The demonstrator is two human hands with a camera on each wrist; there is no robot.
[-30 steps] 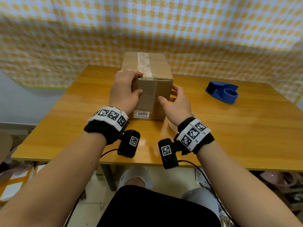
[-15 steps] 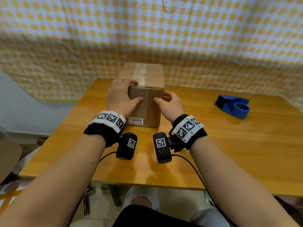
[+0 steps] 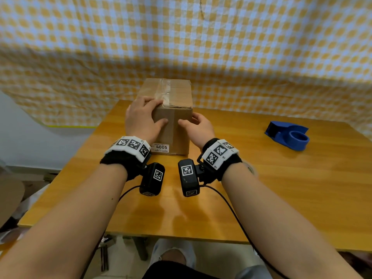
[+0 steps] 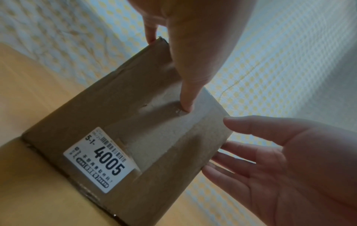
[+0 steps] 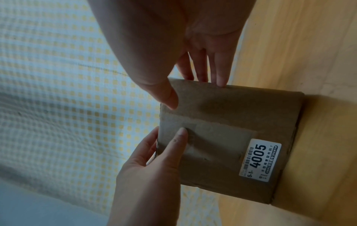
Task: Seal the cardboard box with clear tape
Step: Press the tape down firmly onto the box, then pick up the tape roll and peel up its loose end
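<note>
The table (image 3: 281, 188) in front of me is bare yellow wood, with a checked cloth (image 3: 181, 37) hung behind it. The cardboard box (image 3: 175, 135) stands near the far edge, just ahead of my wrists, its short end with the white label (image 3: 161, 147) facing me. A strip of clear tape (image 3: 165, 91) runs along the seam on top and looks wrinkled near my end. The blue tape dispenser (image 3: 289, 135) sits well apart, off to my right.

My left hand (image 3: 142, 117) lies over the near left top corner, fingers fairly straight on the lid, thumb pressing the end face where the tape comes down. My right hand (image 3: 199, 127) is spread against the right side, fingers straight along the wall, thumb tip at the end face; it pinches nothing.

I judge the box light and fairly stiff, though its edges look worn and soft, so hard squeezing at the corners could dent it. The taped patches will be slick, so bare card gives the better grip: palms flat on the two long sides, low down.
</note>
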